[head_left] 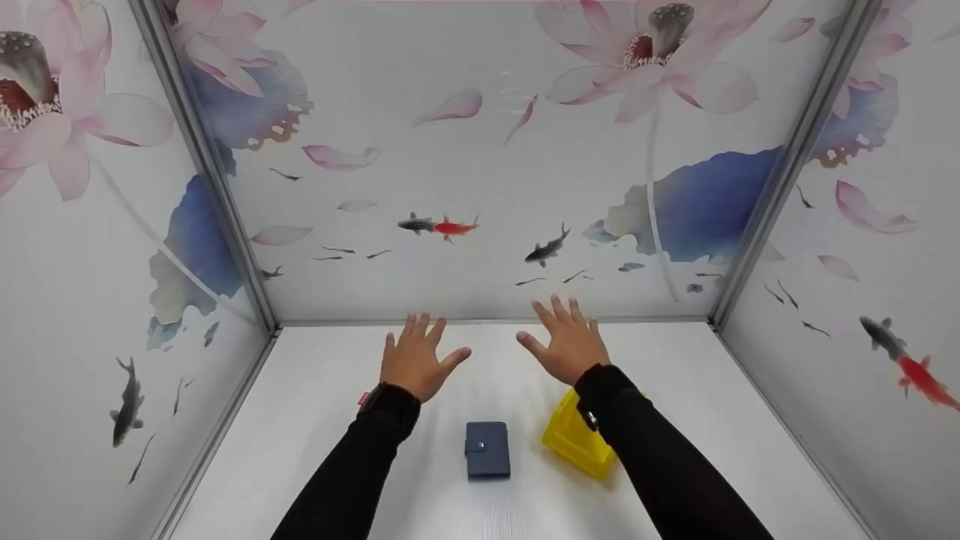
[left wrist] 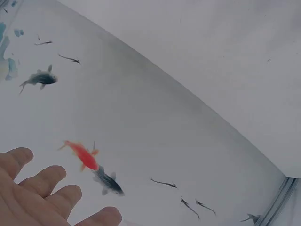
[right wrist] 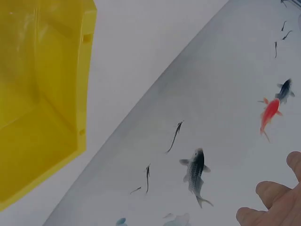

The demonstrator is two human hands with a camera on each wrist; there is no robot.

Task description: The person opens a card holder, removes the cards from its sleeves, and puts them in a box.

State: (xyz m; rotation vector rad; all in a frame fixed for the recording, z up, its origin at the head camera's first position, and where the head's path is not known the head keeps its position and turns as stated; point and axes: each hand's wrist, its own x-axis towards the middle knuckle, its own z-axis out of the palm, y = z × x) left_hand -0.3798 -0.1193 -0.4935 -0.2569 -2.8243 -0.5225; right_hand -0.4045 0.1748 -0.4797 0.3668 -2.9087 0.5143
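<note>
Both hands reach forward above the white table with fingers spread. The left hand (head_left: 415,360) holds nothing; its fingertips show at the lower left of the left wrist view. Nothing is in the right hand (head_left: 568,345) either, and its fingers appear at the lower right of the right wrist view. A dark blue wallet (head_left: 487,450) with a snap strap lies on the table between the forearms. Beside it, partly hidden under the right forearm, is a yellow plastic bin (head_left: 574,439). The bin's open inside (right wrist: 51,108) fills the left of the right wrist view.
White panels printed with lotus flowers and fish enclose the table at the back (head_left: 480,165), left (head_left: 75,285) and right (head_left: 885,285). Grey metal posts (head_left: 217,187) stand in the corners. The white tabletop (head_left: 300,427) meets the back panel just beyond the hands.
</note>
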